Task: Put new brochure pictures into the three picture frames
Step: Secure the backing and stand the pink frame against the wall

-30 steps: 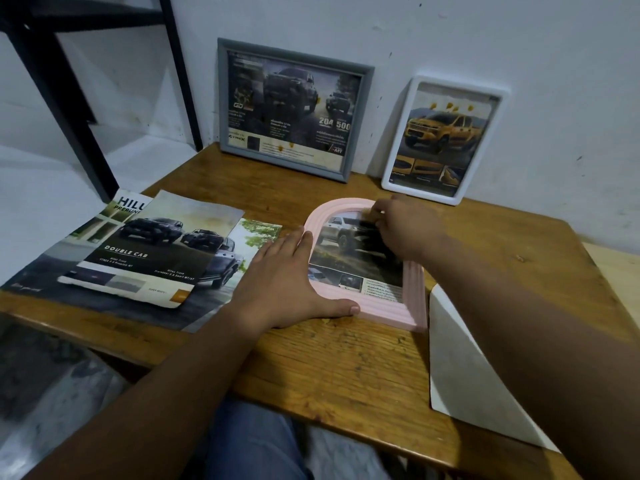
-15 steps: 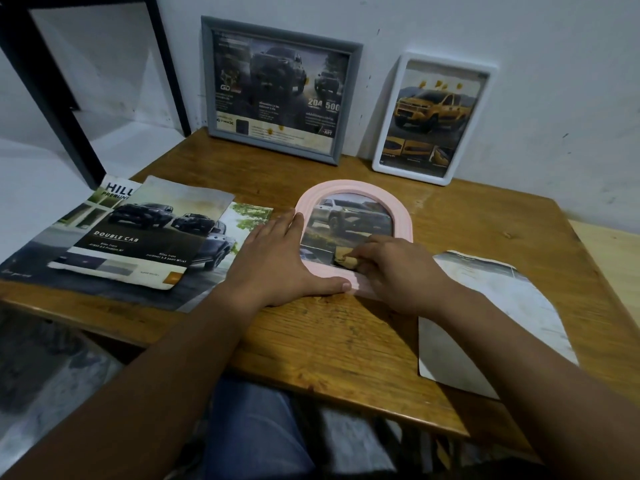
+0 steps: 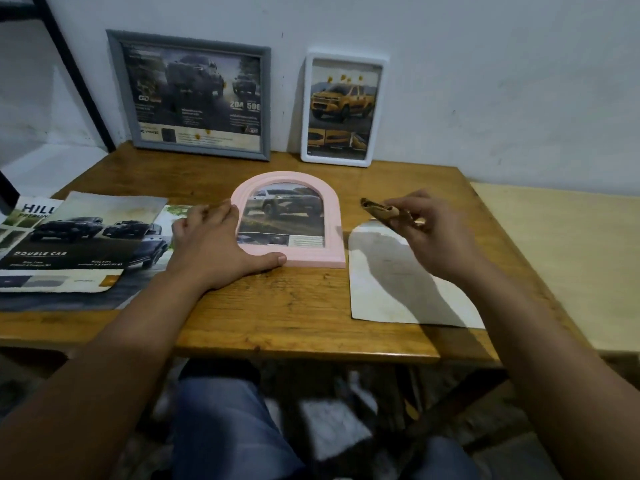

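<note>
White wall behind, wooden worktop (image 3: 277, 317) filling mid-frame. Leaning on the wall at upper centre, the grey frame (image 3: 188, 95) and, just right of it, the white frame (image 3: 343, 109) each show a truck brochure picture, so both look done.

The pink arched frame (image 3: 289, 220) lies flat at frame centre with a truck picture showing in its opening. Whether it's new or old you can't tell from this view.

Your left hand (image 3: 216, 245) rests open and flat on the pink frame's left edge, thumb along its bottom rail, pinning it. Your right hand (image 3: 419, 230) hovers right of the frame, above the worktop, fingers pinching a small brownish scrap (image 3: 379, 211); what it is is unclear, maybe tape or a torn bit.

An arch-cut paper (image 3: 398, 278) lies blank side up under the right hand, beside the frame. Spare brochures (image 3: 79, 244) are stacked at left.

Judgement: two frames finished, third near done or mid-swap; the scrap needs dropping and the pink frame standing up.
</note>
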